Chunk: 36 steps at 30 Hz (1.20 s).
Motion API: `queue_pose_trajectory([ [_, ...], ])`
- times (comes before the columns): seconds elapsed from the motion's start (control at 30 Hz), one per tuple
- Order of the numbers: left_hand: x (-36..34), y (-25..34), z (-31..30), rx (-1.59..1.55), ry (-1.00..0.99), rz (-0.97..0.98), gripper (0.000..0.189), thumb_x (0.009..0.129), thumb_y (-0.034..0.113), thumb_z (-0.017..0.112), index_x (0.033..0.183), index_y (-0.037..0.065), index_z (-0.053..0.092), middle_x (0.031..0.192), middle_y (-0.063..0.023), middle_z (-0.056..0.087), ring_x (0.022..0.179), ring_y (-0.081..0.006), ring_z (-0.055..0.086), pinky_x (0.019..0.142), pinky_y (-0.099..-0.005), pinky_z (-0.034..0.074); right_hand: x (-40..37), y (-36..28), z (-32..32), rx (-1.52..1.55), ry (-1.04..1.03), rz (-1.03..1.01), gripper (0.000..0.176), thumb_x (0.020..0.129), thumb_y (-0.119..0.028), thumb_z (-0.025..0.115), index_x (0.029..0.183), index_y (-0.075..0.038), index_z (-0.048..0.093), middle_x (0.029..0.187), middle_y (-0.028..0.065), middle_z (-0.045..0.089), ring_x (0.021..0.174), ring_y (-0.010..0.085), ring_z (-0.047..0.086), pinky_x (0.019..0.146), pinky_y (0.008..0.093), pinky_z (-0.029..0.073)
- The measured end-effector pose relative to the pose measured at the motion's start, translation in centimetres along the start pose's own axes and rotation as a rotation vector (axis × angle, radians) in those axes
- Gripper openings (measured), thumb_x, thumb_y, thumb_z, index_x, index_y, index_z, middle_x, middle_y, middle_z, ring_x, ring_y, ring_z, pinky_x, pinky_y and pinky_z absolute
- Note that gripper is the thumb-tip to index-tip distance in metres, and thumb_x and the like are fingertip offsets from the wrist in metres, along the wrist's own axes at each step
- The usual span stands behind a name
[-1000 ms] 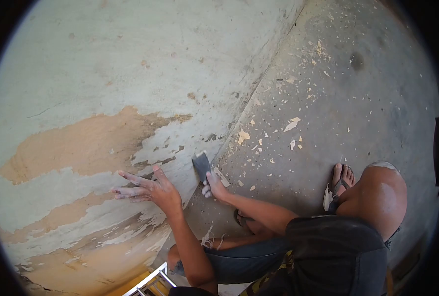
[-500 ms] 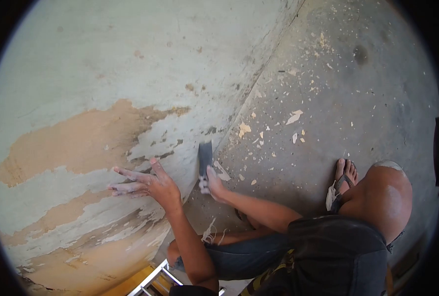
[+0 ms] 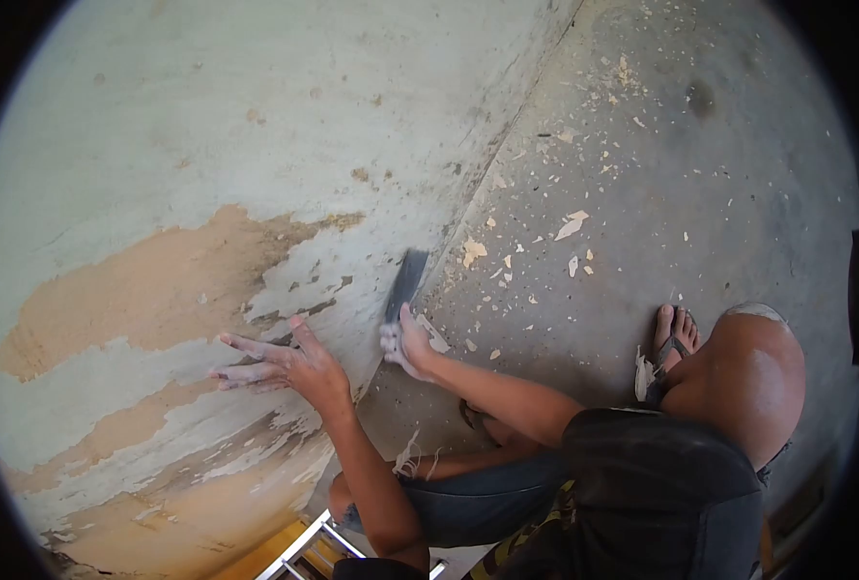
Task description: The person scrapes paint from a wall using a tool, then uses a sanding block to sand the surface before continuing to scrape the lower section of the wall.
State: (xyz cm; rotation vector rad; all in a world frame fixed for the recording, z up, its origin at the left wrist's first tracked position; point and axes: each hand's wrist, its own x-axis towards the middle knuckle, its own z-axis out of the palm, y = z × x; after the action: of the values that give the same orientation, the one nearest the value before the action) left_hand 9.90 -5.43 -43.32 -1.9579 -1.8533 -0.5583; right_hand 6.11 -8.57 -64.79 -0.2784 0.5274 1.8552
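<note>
My right hand [image 3: 410, 345] is wrapped round a scraper [image 3: 407, 282] with a flat dark blade; its handle is hidden in my fist. The blade points away from me, its end right at the foot of the wall, over a strip where the pale paint is chipped. My left hand [image 3: 289, 367] is spread open in front of the wall [image 3: 207, 145], fingers apart and dusty white, holding nothing. Behind and beside it, the wall shows a large bare tan patch [image 3: 149, 285] and ragged edges of peeling paint.
Paint flakes [image 3: 572, 225] lie scattered over the grey concrete floor [image 3: 739, 193]. A metal ladder [image 3: 304, 549] shows at the bottom edge, close to the wall. My bent knee [image 3: 753, 382] and sandalled foot [image 3: 676, 329] are at the right.
The scraper blade has swung from nearly upright to a rightward tilt, and my right hand has shifted slightly up and left. My left hand stays almost in place, still spread.
</note>
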Motion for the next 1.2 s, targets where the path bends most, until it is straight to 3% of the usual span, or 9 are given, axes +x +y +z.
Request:
queue_pose_trajectory([
  [0.1,0.3,0.4,0.7,0.004,0.023,-0.004,0.099,0.094,0.059,0.052,0.157,0.019,-0.013,0.154,-0.0265,-0.035,0.142,-0.0503,-0.029,0.109,-0.072,-0.002,-3.4,2.0,0.7,-0.104,0.209,0.054,0.059,0.101,-0.064,0.029,0.108,-0.011,0.053,0.084,0.0017,0.054,0.064,0.014,0.05,0.06,0.0308,0.045],
  [0.3,0.2,0.3,0.3,-0.005,0.035,0.007,0.1,0.094,0.059,0.053,0.157,0.019,-0.014,0.153,-0.0277,-0.035,0.141,-0.0504,-0.03,0.109,-0.0727,-0.003,0.3,-1.1,-1.3,0.049,0.162,-0.004,0.064,0.101,-0.064,0.027,0.104,-0.006,0.053,0.078,0.0024,0.052,0.063,0.0144,0.049,0.057,0.0299,0.042],
  [0.37,0.3,0.2,0.2,-0.021,0.009,0.014,0.1,0.094,0.059,0.053,0.157,0.018,-0.014,0.153,-0.0278,-0.036,0.141,-0.0506,-0.031,0.109,-0.0731,-0.003,1.4,-1.8,-2.5,0.015,0.053,-0.035,0.085,0.097,-0.07,0.028,0.126,0.008,0.048,0.103,0.0134,0.054,0.076,0.0191,0.05,0.066,0.033,0.044],
  [0.43,0.2,0.2,0.5,0.024,0.02,0.012,0.1,0.094,0.058,0.053,0.157,0.019,-0.014,0.153,-0.0275,-0.036,0.14,-0.051,-0.031,0.108,-0.0735,-0.002,0.5,-0.2,-3.4,0.048,0.051,0.017,0.081,0.099,-0.067,0.028,0.125,0.007,0.047,0.098,0.0118,0.052,0.072,0.0185,0.05,0.064,0.0325,0.043],
  [0.5,0.4,0.6,1.0,0.016,0.039,-0.005,0.1,0.094,0.057,0.053,0.157,0.019,-0.014,0.153,-0.0275,-0.036,0.14,-0.051,-0.031,0.108,-0.0733,-0.003,-1.3,1.1,-3.0,0.091,0.123,0.161,0.061,0.1,-0.065,0.026,0.094,-0.008,0.047,0.075,0.003,0.047,0.06,0.0165,0.047,0.054,0.0298,0.041],
  [0.57,0.3,0.4,1.0,0.039,0.058,-0.024,0.1,0.094,0.057,0.054,0.157,0.019,-0.015,0.153,-0.0274,-0.036,0.14,-0.051,-0.031,0.108,-0.0731,-0.003,-0.7,-0.1,-2.1,0.056,0.247,0.113,0.062,0.099,-0.065,0.026,0.097,-0.007,0.047,0.077,0.0033,0.046,0.06,0.0169,0.046,0.055,0.0301,0.041],
  [0.63,0.4,0.4,0.6,0.003,0.03,0.007,0.101,0.094,0.057,0.054,0.157,0.019,-0.015,0.152,-0.0277,-0.036,0.14,-0.0512,-0.032,0.109,-0.0726,-0.005,1.3,-2.4,-2.1,0.156,0.088,-0.02,0.073,0.1,-0.064,0.028,0.116,0.005,0.046,0.088,0.0066,0.046,0.068,0.0178,0.048,0.063,0.0334,0.043],
  [0.93,0.6,1.0,1.4,-0.004,0.09,-0.035,0.1,0.094,0.057,0.054,0.157,0.019,-0.015,0.152,-0.0278,-0.037,0.14,-0.0516,-0.032,0.109,-0.0725,-0.004,-1.5,1.4,-3.1,0.043,0.224,0.068,0.073,0.098,-0.065,0.029,0.11,0.004,0.048,0.084,0.0063,0.044,0.067,0.0191,0.047,0.065,0.0345,0.044],
  [1.2,0.4,0.6,0.6,-0.01,0.037,-0.013,0.099,0.095,0.056,0.054,0.157,0.02,-0.014,0.152,-0.0276,-0.037,0.14,-0.0503,-0.033,0.108,-0.0734,-0.004,1.2,-3.0,-3.0,0.138,0.109,-0.042,0.06,0.1,-0.06,0.029,0.107,-0.003,0.047,0.074,0.0032,0.043,0.062,0.0177,0.046,0.062,0.0356,0.045],
])
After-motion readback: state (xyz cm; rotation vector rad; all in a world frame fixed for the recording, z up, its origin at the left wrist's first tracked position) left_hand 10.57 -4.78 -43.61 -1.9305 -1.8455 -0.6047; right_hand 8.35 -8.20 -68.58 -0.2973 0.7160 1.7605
